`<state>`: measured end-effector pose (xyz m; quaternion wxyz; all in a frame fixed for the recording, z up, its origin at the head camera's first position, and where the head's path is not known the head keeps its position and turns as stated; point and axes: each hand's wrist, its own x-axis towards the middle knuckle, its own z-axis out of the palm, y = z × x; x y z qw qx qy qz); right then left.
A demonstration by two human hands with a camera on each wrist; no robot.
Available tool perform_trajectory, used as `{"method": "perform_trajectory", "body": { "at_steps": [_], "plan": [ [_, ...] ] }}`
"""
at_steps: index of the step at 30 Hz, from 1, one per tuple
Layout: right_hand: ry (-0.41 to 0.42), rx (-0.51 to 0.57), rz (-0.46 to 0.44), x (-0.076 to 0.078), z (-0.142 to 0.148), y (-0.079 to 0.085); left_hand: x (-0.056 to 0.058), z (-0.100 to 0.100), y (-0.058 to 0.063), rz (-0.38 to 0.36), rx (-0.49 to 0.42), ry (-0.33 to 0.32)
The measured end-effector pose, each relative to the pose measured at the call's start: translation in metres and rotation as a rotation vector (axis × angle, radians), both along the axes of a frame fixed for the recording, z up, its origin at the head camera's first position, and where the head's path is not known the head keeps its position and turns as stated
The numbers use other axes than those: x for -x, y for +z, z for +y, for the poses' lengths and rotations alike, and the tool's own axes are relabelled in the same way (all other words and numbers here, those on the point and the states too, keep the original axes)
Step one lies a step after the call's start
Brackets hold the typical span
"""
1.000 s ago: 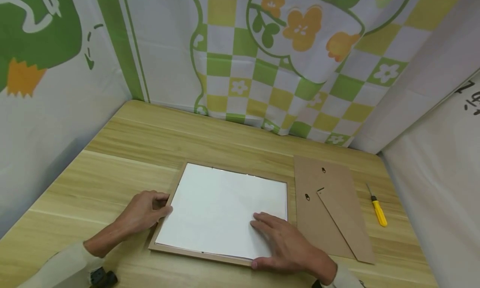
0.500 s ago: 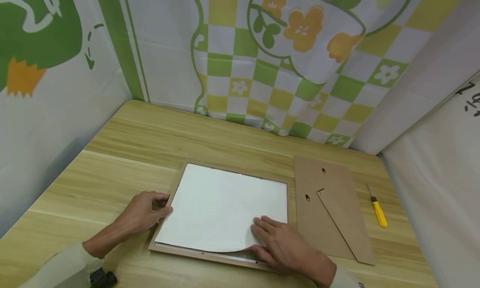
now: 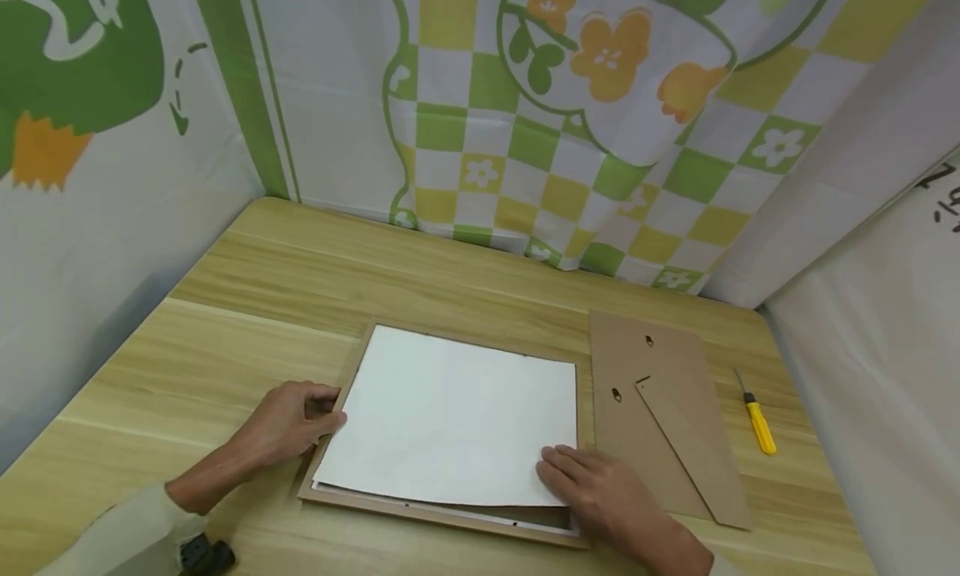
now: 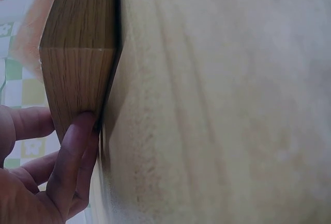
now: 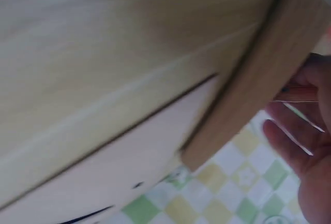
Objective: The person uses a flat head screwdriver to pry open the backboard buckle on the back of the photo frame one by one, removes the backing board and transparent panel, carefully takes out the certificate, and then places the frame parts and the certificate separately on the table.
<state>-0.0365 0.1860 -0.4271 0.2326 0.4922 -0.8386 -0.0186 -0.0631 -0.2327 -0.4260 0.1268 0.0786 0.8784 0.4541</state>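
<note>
A wooden picture frame lies face down on the table, with a white sheet of paper over its opening. My left hand grips the frame's left side, thumb over the top and fingers along the outer edge. In the left wrist view, its fingers touch the wooden side near a corner. My right hand pinches the sheet's near right corner, fingers on top and thumb hidden beneath. The sheet's near edge is raised, and a dark gap shows between it and the frame's near rail.
Right of the frame lies a brown backing board with a stand leg and two small black hangers. Beyond it is a yellow-handled screwdriver. A patterned curtain hangs along the table's far edge.
The right hand has taken up the sheet's near right corner and shifted right and slightly back. The sheet's near edge has lifted from the frame. The left hand has stayed put.
</note>
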Motion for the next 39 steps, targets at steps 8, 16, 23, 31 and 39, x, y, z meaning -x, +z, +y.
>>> {"method": "perform_trajectory", "body": {
  "at_steps": [8, 16, 23, 31, 39],
  "plan": [
    [0.007, 0.196, -0.005, 0.015, 0.016, -0.009, 0.001, 0.000, 0.000, 0.004, 0.007, -0.001],
    [0.011, 0.241, -0.078, 0.033, 0.019, -0.012, 0.001, 0.001, 0.000, 0.001, 0.005, 0.003],
    [0.020, 0.305, -0.165, 0.047, 0.020, -0.012, 0.001, 0.001, -0.001, 0.003, 0.004, 0.002],
    [0.043, 0.498, -0.298, 0.053, 0.020, 0.012, -0.001, -0.004, -0.002, -0.027, -0.062, -0.017],
    [-0.014, 0.807, -0.487, 0.065, 0.016, 0.057, -0.002, -0.007, -0.002, -0.051, -0.104, 0.001]
  ]
}}
